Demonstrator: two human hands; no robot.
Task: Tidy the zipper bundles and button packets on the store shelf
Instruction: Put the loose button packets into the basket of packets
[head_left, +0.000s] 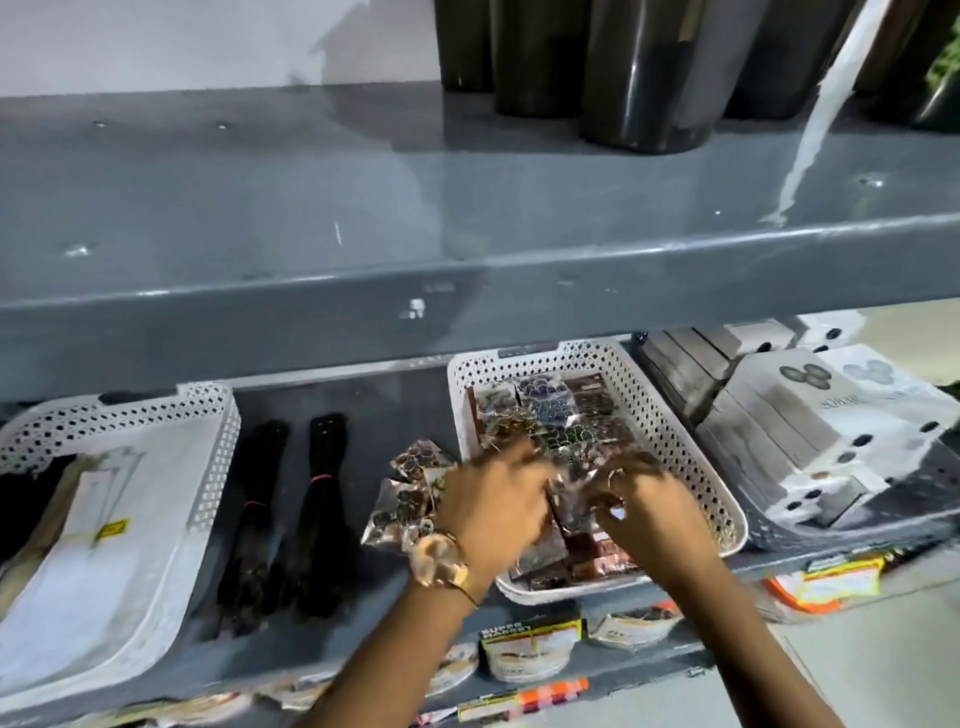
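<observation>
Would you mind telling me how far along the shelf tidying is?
Roughly midway. Many button packets already lie in the white basket. Both the left hand and right hand are handling packets over it. A loose packet pile beside the basket and the black zipper bundles on the bare shelf remain.

Place: I'm looking at a shop, a haberdashery aisle.
Shelving: grey metal shelves (467, 218) are running in tiers.
Price tags: printed labels (530, 642), one reading "SUPER MARKET", are lining the shelf edge.
Stock: white perforated baskets (670, 415) are holding button packets (550, 415); black zipper bundles (291, 519) are lying alongside; boxed goods (810, 415) are sitting stacked.
</observation>
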